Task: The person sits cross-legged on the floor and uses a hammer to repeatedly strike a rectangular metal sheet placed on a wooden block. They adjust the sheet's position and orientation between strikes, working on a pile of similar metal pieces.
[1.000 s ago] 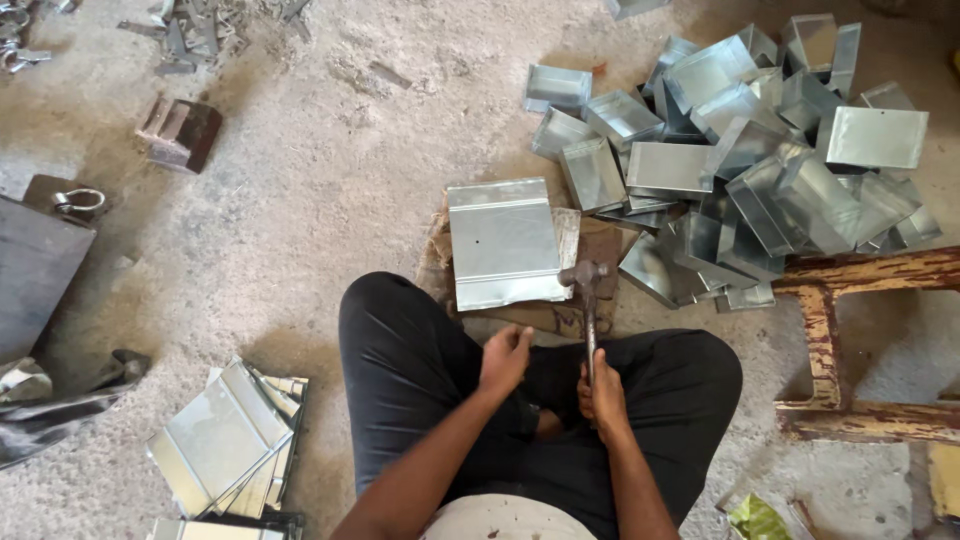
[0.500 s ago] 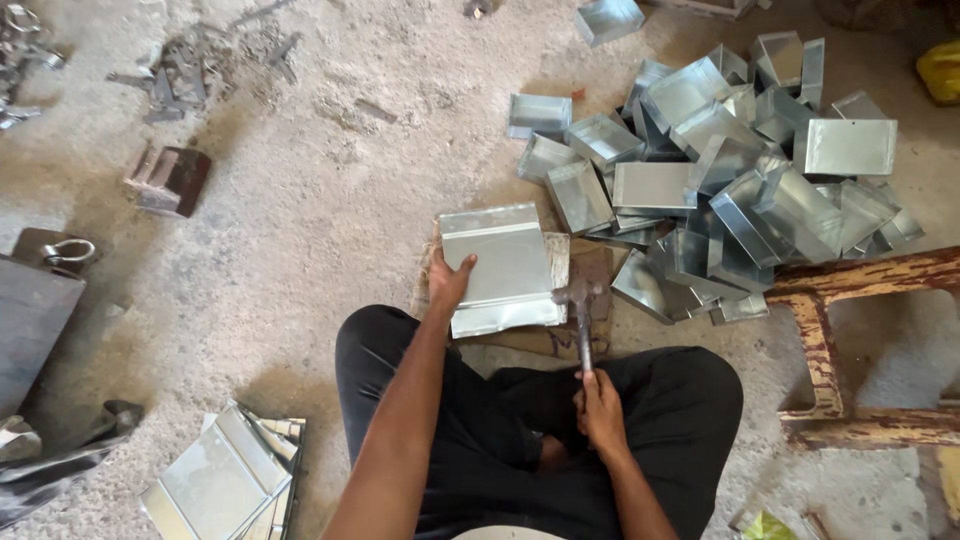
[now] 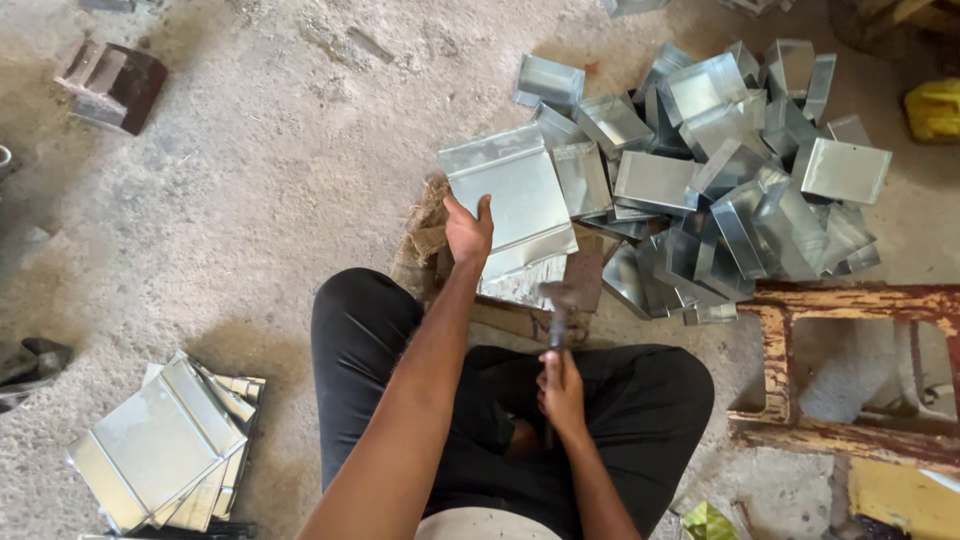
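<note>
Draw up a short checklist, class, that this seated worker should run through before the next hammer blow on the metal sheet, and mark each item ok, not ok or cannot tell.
1. Left hand steadies the metal sheet at its near left edge: ok.
2. Right hand grips the hammer by its handle: ok.
3. Left-hand fingers away from the hammer head: ok, with a gap showing between them.
4. Sheet resting flat on its support: cannot tell, underside hidden.
5. Pile of folded metal boxes clear of the sheet: not ok, it crowds the right edge.
</note>
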